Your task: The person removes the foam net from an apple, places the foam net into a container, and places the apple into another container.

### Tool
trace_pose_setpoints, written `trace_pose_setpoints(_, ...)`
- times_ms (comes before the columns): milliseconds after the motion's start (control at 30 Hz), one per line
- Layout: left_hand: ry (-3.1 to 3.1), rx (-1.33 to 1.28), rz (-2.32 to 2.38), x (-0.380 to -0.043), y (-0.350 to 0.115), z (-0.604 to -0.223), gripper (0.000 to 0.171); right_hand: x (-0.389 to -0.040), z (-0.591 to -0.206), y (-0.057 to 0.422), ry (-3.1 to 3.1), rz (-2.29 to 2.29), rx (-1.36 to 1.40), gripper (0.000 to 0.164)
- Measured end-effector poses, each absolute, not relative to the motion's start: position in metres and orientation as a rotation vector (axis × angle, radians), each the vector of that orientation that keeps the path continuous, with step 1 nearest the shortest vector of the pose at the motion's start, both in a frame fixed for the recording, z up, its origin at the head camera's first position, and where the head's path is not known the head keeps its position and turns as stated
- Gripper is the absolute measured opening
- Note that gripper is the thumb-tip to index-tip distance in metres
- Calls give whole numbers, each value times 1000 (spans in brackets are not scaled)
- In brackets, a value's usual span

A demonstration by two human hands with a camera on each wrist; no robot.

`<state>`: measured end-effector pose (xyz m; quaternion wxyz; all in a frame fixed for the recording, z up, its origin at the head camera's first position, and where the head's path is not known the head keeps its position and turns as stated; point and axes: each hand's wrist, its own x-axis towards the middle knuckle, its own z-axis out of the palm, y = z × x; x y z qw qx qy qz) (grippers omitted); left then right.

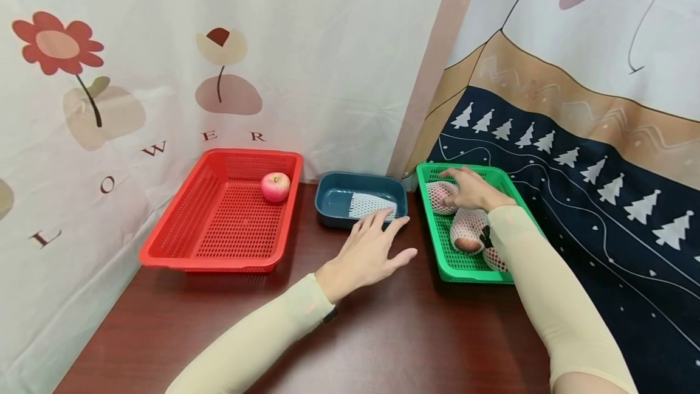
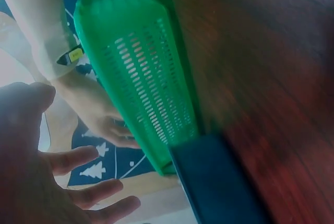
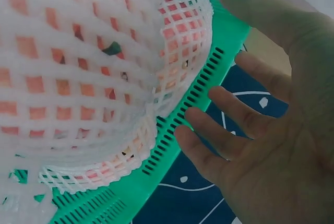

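My right hand (image 1: 474, 190) is over the back of the green basket (image 1: 440, 254), its fingers spread beside a reddish fruit in a white foam net (image 1: 437, 196). In the right wrist view nothing lies in that hand, and netted fruit (image 3: 68, 83) fills the left side. Two more netted fruits, a middle one (image 1: 468, 227) and a front one (image 1: 494, 260), sit nearer in this basket, the latter partly behind my sleeve. My left hand (image 1: 361, 257) hovers with spread fingers at the front of a dark blue tray (image 1: 330, 205). Inside the tray lies a white foam net (image 1: 366, 204).
On the left of the brown table (image 1: 383, 345) stands a red basket (image 1: 235, 217) with a bare apple (image 1: 275, 187) in its back right corner. A printed curtain (image 1: 328, 65) hangs behind and to the right of the table.
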<state>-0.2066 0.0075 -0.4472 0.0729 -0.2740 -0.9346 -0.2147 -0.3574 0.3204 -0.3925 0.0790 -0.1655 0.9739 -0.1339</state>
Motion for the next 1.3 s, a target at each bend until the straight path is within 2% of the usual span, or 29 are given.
trace_pose_setpoints(733,-2875,-864,-691,-211,59,-462,88,-369,-406,313,2860,-343,-495,82)
trace_pose_setpoints(1300,-2952,-874,-730,-210,85,-474,108,-375,-417,309,2861,-258,-433,85)
